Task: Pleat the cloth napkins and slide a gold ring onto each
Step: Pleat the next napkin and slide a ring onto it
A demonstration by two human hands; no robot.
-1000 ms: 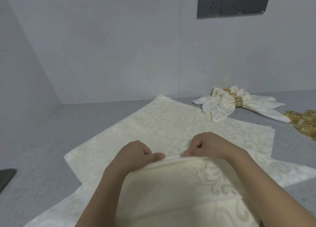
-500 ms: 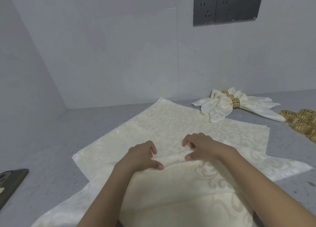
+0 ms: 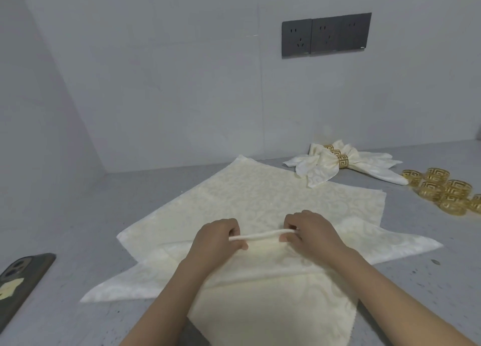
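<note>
Hands: left hand [image 3: 217, 237] and right hand [image 3: 309, 231] each pinch the pleat [image 3: 260, 235] on the top napkin [image 3: 273, 293], mid-counter [image 3: 65, 215].
Edges: bare counter left; phone [image 3: 18, 280] at left edge.
Count: three ringed napkins [image 3: 335, 163]; about seven loose gold rings [image 3: 447, 189] far right.

left hand [image 3: 217, 237]: fingers curled, pinching | right hand [image 3: 309, 232]: fingers curled, pinching

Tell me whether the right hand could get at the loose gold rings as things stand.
Probably yes, once it lets go. The right hand is pinching the napkin fold; the loose gold rings lie uncovered on the counter to its right, with only bare surface and flat cloth between.
</note>
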